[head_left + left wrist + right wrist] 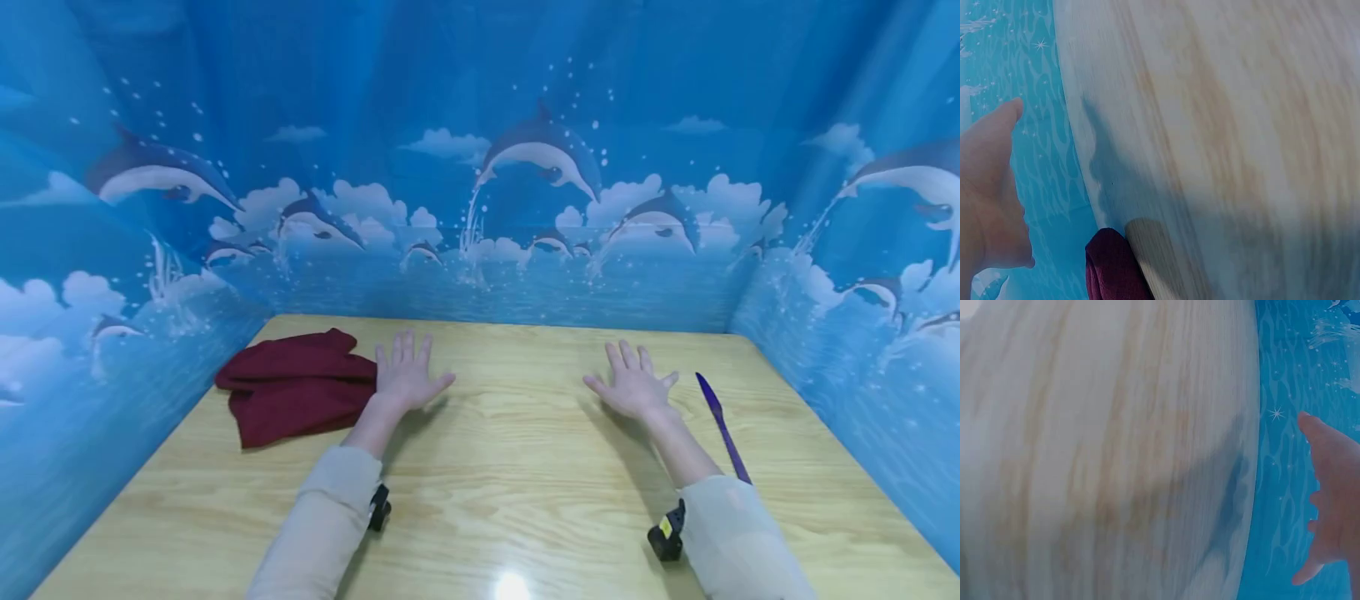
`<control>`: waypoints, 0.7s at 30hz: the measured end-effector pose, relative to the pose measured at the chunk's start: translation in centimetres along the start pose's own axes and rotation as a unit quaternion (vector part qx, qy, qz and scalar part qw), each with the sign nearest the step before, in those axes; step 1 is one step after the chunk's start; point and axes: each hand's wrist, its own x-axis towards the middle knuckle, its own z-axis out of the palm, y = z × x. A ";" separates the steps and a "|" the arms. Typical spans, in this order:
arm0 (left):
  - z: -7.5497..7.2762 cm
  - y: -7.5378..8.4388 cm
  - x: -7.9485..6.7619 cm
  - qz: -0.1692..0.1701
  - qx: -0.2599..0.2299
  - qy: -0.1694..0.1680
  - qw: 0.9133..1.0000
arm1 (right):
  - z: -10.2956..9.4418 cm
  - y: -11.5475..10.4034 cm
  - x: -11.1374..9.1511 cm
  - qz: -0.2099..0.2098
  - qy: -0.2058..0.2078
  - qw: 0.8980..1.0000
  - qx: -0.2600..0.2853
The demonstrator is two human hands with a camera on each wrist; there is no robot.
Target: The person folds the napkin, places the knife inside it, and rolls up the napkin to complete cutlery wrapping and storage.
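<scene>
My left hand (pixel 406 379) is held above the table with fingers straight and spread, holding nothing. Just left of it lies a crumpled dark red cloth (pixel 300 387), whose right edge the hand overlaps in the head view. A tip of the same cloth (pixel 1113 269) shows at the bottom of the left wrist view. On the other side, my right hand (pixel 636 385) is likewise spread wide over the table with nothing in it. To its right a purple knife (pixel 722 421) lies on the wood, its handle end partly hidden behind the right sleeve.
The light wooden table (pixel 517 450) is bounded at the back and both sides by a blue curtain (pixel 465 167) printed with dolphins. Small black cameras (pixel 380 507) sit at the wrists. Each hand casts a shadow on the wood.
</scene>
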 end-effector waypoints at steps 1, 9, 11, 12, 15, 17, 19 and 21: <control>-0.1 -0.1 0.0 -0.002 -0.002 -0.001 1.000 | 0.0 -0.1 0.1 -0.001 0.002 1.000 0.000; -0.6 -0.8 -0.1 -0.005 -0.008 -0.011 1.000 | -0.1 -0.9 0.8 -0.004 0.001 1.000 0.002; -0.7 -1.0 -0.1 -0.007 -0.006 -0.014 1.000 | -0.1 -1.0 0.8 -0.006 0.001 1.000 0.004; -0.7 -1.1 -0.1 -0.007 -0.005 -0.012 1.000 | -0.1 -1.1 0.9 -0.007 0.004 1.000 0.007; -1.0 -1.4 -0.1 -0.006 -0.004 -0.002 1.000 | -0.4 -1.5 1.2 -0.013 0.012 1.000 0.011; -1.2 -1.6 0.0 -0.002 0.001 0.009 1.000 | -0.6 -1.9 1.3 -0.018 0.014 1.000 0.016; -1.5 -1.9 -0.1 0.000 0.006 0.023 1.000 | -0.8 -2.4 1.5 -0.024 0.014 0.999 0.021; -1.8 -2.2 -0.2 -0.001 0.011 0.032 0.999 | -1.0 -3.2 1.7 -0.034 0.015 0.999 0.025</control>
